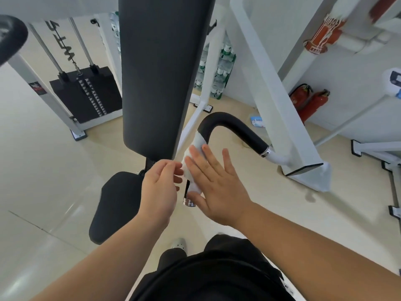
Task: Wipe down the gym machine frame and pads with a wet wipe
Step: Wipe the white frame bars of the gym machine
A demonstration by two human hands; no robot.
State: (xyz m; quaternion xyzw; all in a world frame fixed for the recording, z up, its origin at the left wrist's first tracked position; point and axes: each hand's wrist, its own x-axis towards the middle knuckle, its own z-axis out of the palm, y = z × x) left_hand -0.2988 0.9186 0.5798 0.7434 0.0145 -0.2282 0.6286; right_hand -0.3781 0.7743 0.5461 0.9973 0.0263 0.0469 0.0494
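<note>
Forearms reach in from the bottom of the frame. My right hand [217,181] lies flat, fingers straight, pressing the wipe [196,144] round the handle [227,122] at centre. My left hand [160,185] pinches the wipe's edge. I'd keep the wipe wrapped snug and slide it along the grip, turning to a clean face. Black lettering on the frame [70,44], upper left, reads perhaps "MTS". Print on the packet [257,122] is too small.

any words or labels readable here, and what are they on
No text reads with certainty.
Dark lettering behind the weight stack: turned sideways, letters unclear.
Red sticker on the frame post: blurred.
Red pipe wrap: white marks, unreadable.
Bottle labels, floor packet: too small.
</note>
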